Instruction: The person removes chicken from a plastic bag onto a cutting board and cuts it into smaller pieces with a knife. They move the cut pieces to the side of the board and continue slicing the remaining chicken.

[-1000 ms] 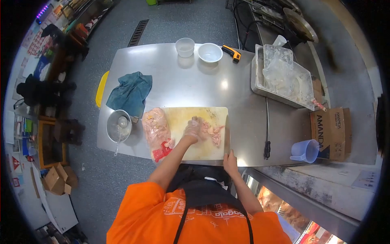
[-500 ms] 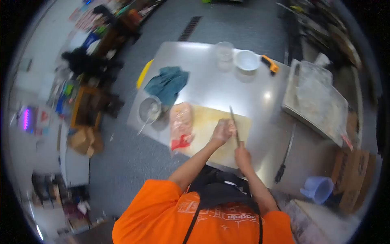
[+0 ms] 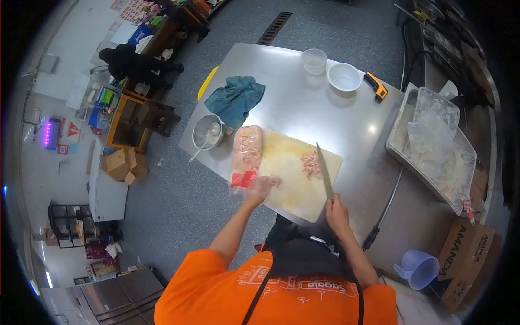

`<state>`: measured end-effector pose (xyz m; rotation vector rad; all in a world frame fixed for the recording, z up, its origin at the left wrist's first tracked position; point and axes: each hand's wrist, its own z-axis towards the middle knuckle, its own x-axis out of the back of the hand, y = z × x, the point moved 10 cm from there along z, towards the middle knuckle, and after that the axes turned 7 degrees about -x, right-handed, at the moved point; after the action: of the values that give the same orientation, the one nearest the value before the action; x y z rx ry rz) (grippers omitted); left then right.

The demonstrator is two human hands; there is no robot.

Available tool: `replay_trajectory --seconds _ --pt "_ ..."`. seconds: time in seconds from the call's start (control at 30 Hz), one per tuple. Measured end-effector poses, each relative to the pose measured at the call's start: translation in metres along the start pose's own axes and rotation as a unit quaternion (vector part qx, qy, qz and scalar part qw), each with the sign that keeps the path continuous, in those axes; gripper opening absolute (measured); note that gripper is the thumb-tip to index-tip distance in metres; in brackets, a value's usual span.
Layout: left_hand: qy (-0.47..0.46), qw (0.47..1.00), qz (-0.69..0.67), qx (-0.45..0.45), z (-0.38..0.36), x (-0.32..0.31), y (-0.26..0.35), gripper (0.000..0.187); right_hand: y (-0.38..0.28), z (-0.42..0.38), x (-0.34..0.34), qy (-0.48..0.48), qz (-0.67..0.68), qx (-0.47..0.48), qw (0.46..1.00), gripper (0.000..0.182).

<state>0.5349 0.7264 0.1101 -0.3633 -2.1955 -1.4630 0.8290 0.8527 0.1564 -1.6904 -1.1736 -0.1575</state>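
Item: my right hand (image 3: pixel 338 212), right of lower centre in the frame, fingers wrapped firmly round the handle of a knife (image 3: pixel 325 170). Blade long, angled up and slightly left, its side just beside the chopped meat.

Item: my left hand (image 3: pixel 260 190), in a clear glove, at lower centre, over the left edge of the cutting board. Whether its fingers stand apart or close on something I cannot tell. It is nearest the lower end of the bagged meat; contact unclear.

Item: chopped meat (image 3: pixel 310 164), one pink heap, right of centre, lying on the board left of the blade.

Item: cutting board (image 3: pixel 292 197), pale, stained yellow, at centre, on a steel table (image 3: pixel 290 76).

Item: bagged meat (image 3: pixel 248 149), pink in clear film with a red patch at the lower end, along the board's left side.

Item: metal bowl (image 3: pixel 200 128), left of centre, a ladle (image 3: pixel 201 146) in it, handle over the rim.

Item: teal cloth (image 3: pixel 235 100), crumpled, above the bowl in the frame.

Item: clear tub (image 3: pixel 314 62), white bowl (image 3: pixel 344 78) and yellow-and-black thermometer gun (image 3: pixel 376 88), in a row, upper right of centre.

Item: blue jug (image 3: pixel 420 269), lower right.
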Motion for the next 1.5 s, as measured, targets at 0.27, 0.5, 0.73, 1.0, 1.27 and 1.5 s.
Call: replay_trajectory --seconds 0.27,0.5,0.73,1.0,1.27,1.5 --pt "-0.048 0.947 0.302 -0.101 0.008 -0.081 0.021 0.044 -0.016 -0.008 -0.072 -0.149 -0.15 0.085 0.974 0.025" --pt "-0.021 0.934 0.348 0.076 -0.011 -0.023 -0.002 0.046 0.011 0.0 -0.058 -0.097 -0.109 0.008 0.989 0.025" --pt "0.189 0.974 -0.066 0.105 0.009 0.023 0.006 0.032 0.01 -0.003 -0.052 -0.104 -0.084 0.0 0.991 0.026" --pt "0.066 0.973 0.206 -0.081 0.014 0.053 0.157 0.03 0.005 -0.003 -0.021 -0.076 0.003 0.013 0.997 0.03" --pt "-0.033 0.883 0.406 -0.232 -0.041 -0.04 0.105 0.032 -0.007 -0.016 -0.052 -0.129 -0.083 0.058 0.986 0.027" --pt "-0.028 0.966 0.256 -0.005 0.008 -0.015 0.079 0.043 -0.007 -0.017 -0.071 -0.163 -0.124 0.075 0.976 0.026"
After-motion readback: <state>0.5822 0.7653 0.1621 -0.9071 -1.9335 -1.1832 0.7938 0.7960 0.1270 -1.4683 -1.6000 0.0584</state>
